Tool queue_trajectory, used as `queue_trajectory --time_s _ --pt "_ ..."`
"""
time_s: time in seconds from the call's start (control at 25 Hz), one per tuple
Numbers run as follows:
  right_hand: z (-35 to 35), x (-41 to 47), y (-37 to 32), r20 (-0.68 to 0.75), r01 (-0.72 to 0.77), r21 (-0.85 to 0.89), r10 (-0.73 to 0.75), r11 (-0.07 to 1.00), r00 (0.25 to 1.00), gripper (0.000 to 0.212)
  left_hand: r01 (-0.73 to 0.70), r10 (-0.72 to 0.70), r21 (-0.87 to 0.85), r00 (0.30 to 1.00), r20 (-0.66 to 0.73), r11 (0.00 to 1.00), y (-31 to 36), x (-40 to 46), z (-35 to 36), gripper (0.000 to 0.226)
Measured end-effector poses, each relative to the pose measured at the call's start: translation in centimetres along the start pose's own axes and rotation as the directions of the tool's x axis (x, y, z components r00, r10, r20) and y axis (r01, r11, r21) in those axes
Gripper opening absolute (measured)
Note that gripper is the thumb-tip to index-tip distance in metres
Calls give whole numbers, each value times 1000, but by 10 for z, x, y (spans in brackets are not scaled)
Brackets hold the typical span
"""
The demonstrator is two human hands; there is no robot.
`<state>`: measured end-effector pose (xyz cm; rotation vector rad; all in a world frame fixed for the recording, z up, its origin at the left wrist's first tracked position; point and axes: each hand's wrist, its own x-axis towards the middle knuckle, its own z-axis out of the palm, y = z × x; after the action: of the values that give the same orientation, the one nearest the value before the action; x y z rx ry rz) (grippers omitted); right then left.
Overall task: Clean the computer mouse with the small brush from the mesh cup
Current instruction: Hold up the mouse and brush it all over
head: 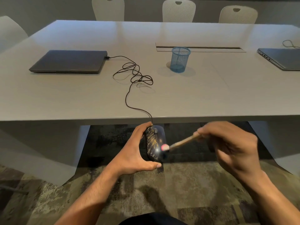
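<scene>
My left hand (134, 151) grips a dark computer mouse (153, 142) with gold speckles, held below the front edge of the table, tilted on its side. Its black cable (129, 88) runs up over the table in loose loops to a closed laptop (69, 61). My right hand (227, 143) holds a small brush (181, 142) by its wooden handle; the pinkish bristle tip touches the mouse's lower right side. The blue mesh cup (179, 60) stands upright on the table, far from both hands; its inside looks bare.
The grey table (81, 98) also carries a second closed laptop (280, 58) at the right edge with a cable (289, 43) behind it, and a cable slot (211, 48) behind the cup. White chairs (178, 11) line the far side. Patterned carpet lies below.
</scene>
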<state>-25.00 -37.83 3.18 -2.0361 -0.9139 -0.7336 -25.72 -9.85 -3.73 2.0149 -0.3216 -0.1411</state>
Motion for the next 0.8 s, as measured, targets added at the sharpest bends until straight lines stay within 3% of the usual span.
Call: queue_trajectory --time_s 0.12,0.24,0.44,0.64,0.8 --pt "-15 -3 1 -21 -17 17 18 1000 1000 27 5 -5 -2 1000 -8 1000 3 2 1 116" --pt "-9 12 6 -153 -50 -80 37 996 988 25 -10 10 10 1000 -4 1000 9 4 2 116" --pt "6 -21 -7 -67 -16 -56 12 998 998 15 -4 5 15 1000 -30 1000 6 3 -1 117" --pt "-4 -36 -3 -199 -91 -25 84 996 976 28 13 -13 7 999 -35 1000 2 0 4 116" --pt "10 -34 -12 -197 -82 -32 74 996 978 14 16 -15 6 999 -46 1000 4 5 4 116"
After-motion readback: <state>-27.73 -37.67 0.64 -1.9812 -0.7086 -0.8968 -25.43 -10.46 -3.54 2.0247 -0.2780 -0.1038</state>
